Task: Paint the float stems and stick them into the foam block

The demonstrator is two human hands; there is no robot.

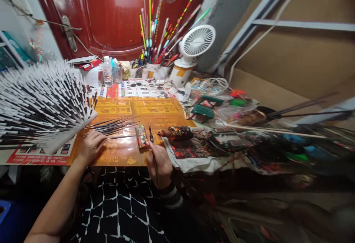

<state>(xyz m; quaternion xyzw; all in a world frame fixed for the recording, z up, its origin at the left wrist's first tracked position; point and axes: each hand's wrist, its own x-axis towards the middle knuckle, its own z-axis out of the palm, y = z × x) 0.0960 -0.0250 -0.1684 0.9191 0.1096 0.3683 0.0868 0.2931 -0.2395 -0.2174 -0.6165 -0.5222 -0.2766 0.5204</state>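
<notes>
Fingers of your left hand (pixel 93 147) pinch a thin stick (pixel 122 137), long axis crosswise toward the speckled block (pixel 141 137), left of it; your right hand (pixel 161 164), nearer the block, clamps a brush (pixel 151 136).

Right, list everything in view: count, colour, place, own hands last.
Door: one, red, back
Fan: one, white, back
Slender rods: many, multicoloured, beside fan
Bottle: one, clear, back left
White-tipped sticks: many, black and white, left
Sheet: one, orange, centre
Thin sticks: several, dark, on sheet
Block: one, multicoloured, on sheet
Green object: one, green, right
Cloth: one, stained white, right
Clutter: uncountable, mixed, blurred, right
Brush: one, dark-tipped, beside block
Left hand: one, bare, holding thin stick
Right hand: one, dark-cuffed, holding brush
</notes>
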